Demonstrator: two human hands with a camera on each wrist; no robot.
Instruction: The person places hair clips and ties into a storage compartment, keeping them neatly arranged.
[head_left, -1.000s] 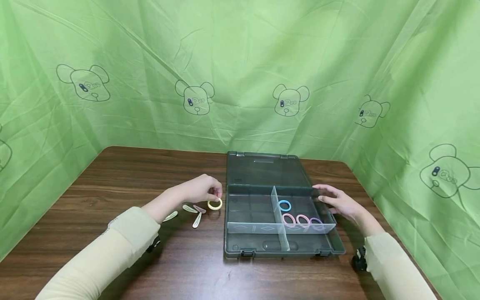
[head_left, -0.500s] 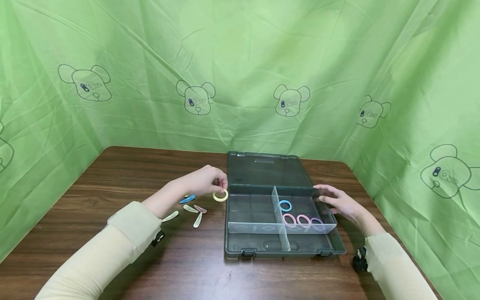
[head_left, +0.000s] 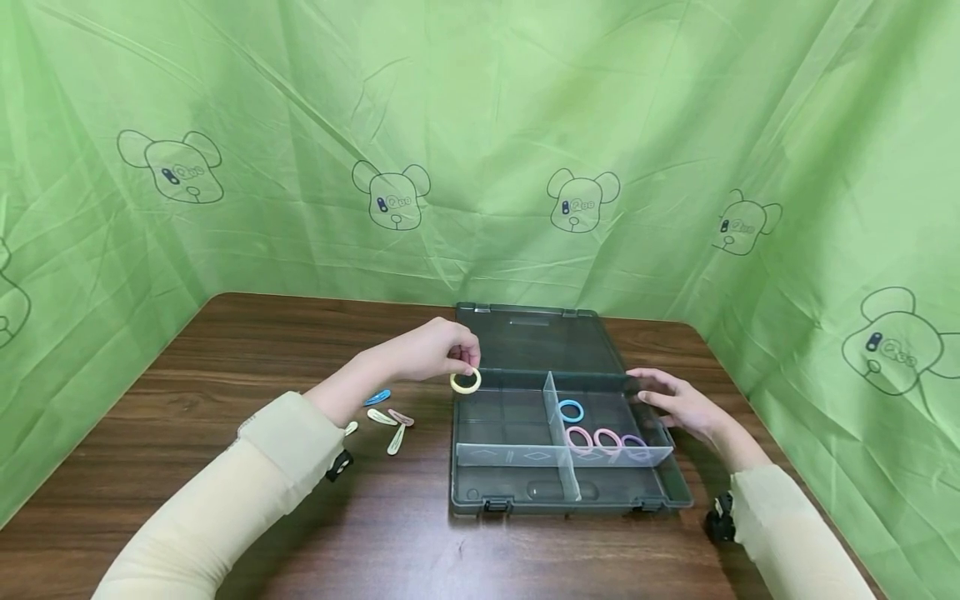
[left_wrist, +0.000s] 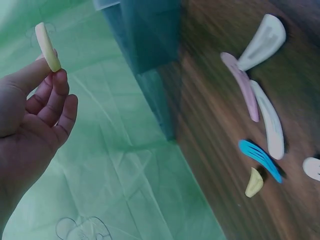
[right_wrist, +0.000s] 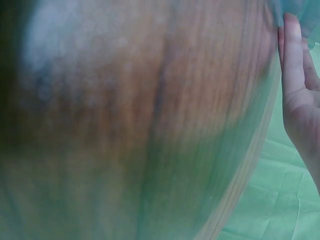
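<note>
My left hand pinches a pale yellow hair tie between thumb and fingers, above the left rear of a dark see-through divider box. In the left wrist view the hair tie stands up edge-on from the fingertips. The box lies with its lid folded back. In its right rear compartment are a blue hair tie, two pink hair ties and a purple one. My right hand rests its fingers against the box's right side, some fingertips hidden behind the wall.
Left of the box, several snap hair clips lie on the wooden table: a blue clip, a pink clip and whitish ones. A small yellow piece lies beside the blue clip. Green cloth surrounds the table's back and sides.
My left hand has lifted the yellow hair tie off the table beside the clips and carried it right, over the box's left edge. The right hand stays at the box's side.
</note>
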